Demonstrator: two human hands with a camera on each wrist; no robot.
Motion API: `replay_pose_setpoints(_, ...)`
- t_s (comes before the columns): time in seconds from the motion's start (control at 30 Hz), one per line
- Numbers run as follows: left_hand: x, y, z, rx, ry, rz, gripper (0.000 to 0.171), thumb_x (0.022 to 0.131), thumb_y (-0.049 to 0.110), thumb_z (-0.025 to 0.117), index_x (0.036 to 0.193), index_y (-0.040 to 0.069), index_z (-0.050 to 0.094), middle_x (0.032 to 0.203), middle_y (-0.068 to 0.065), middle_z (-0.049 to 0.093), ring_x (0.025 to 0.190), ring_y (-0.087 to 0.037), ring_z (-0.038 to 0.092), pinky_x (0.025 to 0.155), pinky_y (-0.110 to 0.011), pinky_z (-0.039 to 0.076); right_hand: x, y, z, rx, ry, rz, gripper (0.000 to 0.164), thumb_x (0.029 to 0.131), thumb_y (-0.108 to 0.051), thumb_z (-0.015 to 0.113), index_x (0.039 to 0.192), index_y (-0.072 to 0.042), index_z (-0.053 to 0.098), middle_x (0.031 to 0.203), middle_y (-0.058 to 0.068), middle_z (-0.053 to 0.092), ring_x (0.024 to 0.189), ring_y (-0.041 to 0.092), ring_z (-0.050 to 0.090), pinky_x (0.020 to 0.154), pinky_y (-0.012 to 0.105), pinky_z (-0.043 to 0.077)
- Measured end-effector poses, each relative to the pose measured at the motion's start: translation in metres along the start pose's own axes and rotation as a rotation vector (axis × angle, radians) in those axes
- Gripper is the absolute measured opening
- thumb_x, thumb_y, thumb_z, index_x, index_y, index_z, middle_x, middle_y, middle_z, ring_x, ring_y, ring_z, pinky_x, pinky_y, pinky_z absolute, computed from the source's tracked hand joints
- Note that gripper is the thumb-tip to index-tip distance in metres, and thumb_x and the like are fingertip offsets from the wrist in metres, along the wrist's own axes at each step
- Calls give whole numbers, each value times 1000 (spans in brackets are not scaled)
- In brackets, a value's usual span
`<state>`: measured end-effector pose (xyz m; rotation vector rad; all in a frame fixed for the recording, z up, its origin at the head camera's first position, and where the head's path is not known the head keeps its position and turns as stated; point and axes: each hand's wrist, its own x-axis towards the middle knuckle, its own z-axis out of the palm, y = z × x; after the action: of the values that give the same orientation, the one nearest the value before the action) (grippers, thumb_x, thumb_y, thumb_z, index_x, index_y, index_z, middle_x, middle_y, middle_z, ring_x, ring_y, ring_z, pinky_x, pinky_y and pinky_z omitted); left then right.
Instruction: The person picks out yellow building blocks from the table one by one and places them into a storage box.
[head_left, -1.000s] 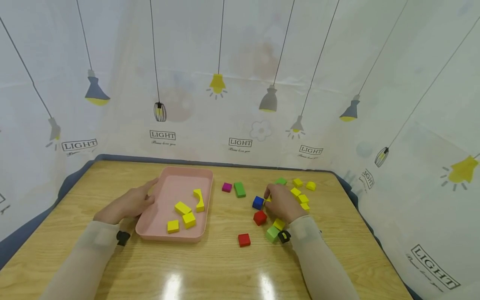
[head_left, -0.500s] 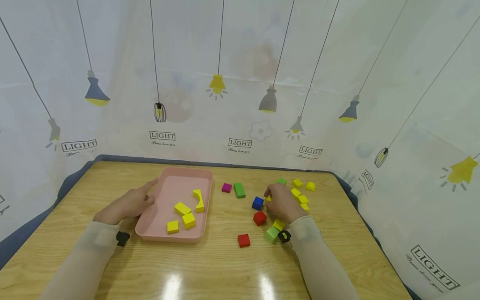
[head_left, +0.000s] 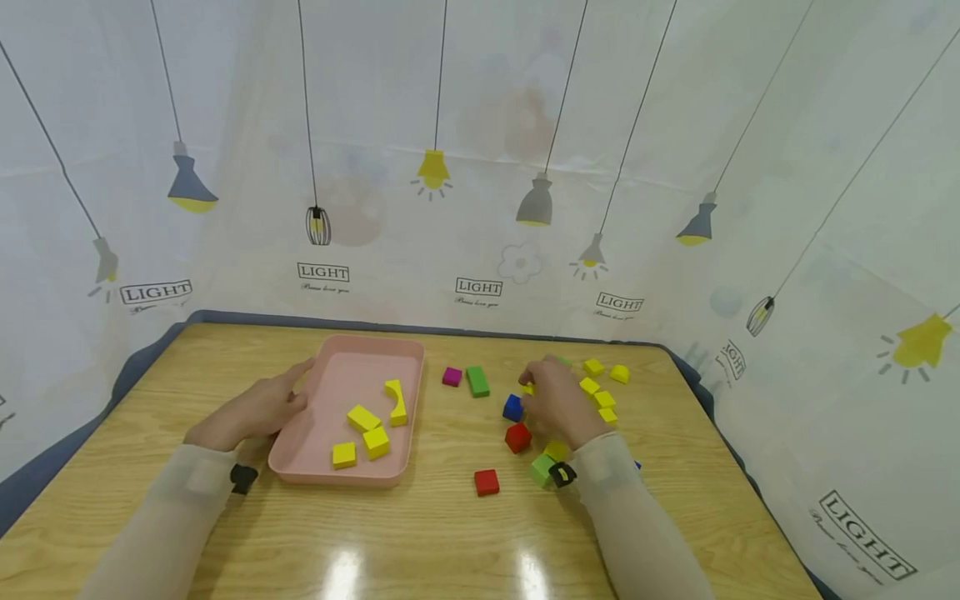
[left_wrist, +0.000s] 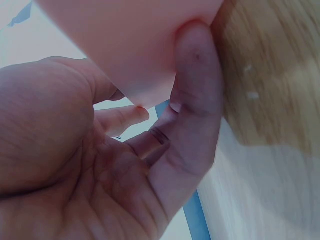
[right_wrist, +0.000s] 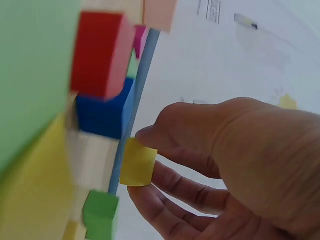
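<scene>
My left hand (head_left: 258, 408) grips the left side of a pink tray (head_left: 300, 454); its fingers curl against the outer wall in the left wrist view. Inside lie several yellow blocks, one a curved arch piece (head_left: 397, 404). Over the scattered blocks on the right, my right hand (head_left: 562, 402) pinches a yellow block (right_wrist: 138, 162) between thumb and fingers, seen lifted in the right wrist view. Just left of this hand sits a blue cube (head_left: 513, 408), with a red block (head_left: 517, 437) nearer me. The hand partly covers a green block (head_left: 564, 362) behind it.
A magenta block (head_left: 452, 377) and a long green block (head_left: 477, 382) lie between tray and right hand. Nearer are a flat red block (head_left: 486, 482) and a light green cube (head_left: 542, 469). Several yellow blocks (head_left: 603, 400) lie right of the hand. A printed curtain (head_left: 480, 208) surrounds the table.
My right hand has shifted slightly left and up with the yellow block in its pinch. The left hand and the tray stay in place.
</scene>
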<state>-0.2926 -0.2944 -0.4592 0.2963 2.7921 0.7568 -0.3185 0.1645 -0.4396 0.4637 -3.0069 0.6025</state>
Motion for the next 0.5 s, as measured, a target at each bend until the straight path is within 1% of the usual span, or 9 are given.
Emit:
replay_pose_setpoints(0.17, -3, 2, -1, 2, 3, 8, 67, 105, 16, 46, 161, 5, 10, 70, -6, 50, 56, -18, 50, 55, -34, 42, 1, -22, 2, -21, 20, -60, 26, 85, -11, 76, 111, -8, 72, 102, 2, 55, 87, 20, 52, 77, 30, 50)
replay_pose_setpoints(0.27, -4, 3, -1, 5, 2, 4, 67, 105, 16, 46, 161, 5, 10, 71, -6, 50, 57, -18, 50, 56, -34, 42, -2, -39, 4, -8, 23, -104, 25, 86, -12, 76, 111, -9, 72, 104, 2, 53, 88, 19, 52, 78, 30, 51)
replay_pose_setpoints(0.4, -2, 3, -1, 9, -1, 2, 67, 106, 16, 46, 161, 5, 10, 73, -7, 51, 59, -18, 52, 58, -34, 43, -8, -63, 5, 6, 26, -178, 25, 85, -12, 78, 109, -10, 72, 105, 4, 54, 90, 19, 53, 83, 33, 50)
replay_pose_setpoints(0.5, -1, 2, 0, 9, -3, 3, 67, 106, 16, 46, 161, 4, 10, 75, -7, 52, 62, -19, 53, 60, -35, 44, -12, -81, 8, -2, 37, -238, 25, 84, -12, 78, 108, -11, 72, 106, 4, 55, 89, 18, 53, 81, 31, 50)
